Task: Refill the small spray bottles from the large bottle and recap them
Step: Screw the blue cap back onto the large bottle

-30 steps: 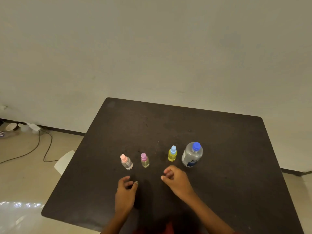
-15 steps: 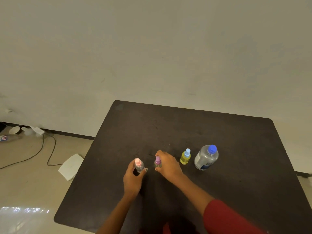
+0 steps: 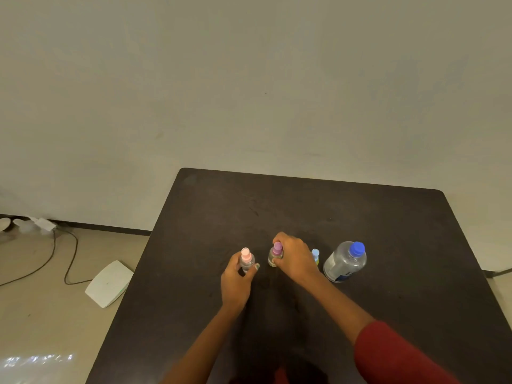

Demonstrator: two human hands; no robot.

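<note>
On matte dark table [image 3: 360, 217], hands grip small clear cylindrical bottles.

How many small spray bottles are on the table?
3, in a row: the pink-capped bottle in the left hand, the purple-capped bottle in the right hand, the blue-capped bottle partly hidden behind that hand.

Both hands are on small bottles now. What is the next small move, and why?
Probably take the cap off one bottle. The left hand grips the pink-capped bottle, the right hand grips the purple-capped bottle, and both stand capped on the table. The large bottle has its blue cap on, so no pouring yet.
</note>
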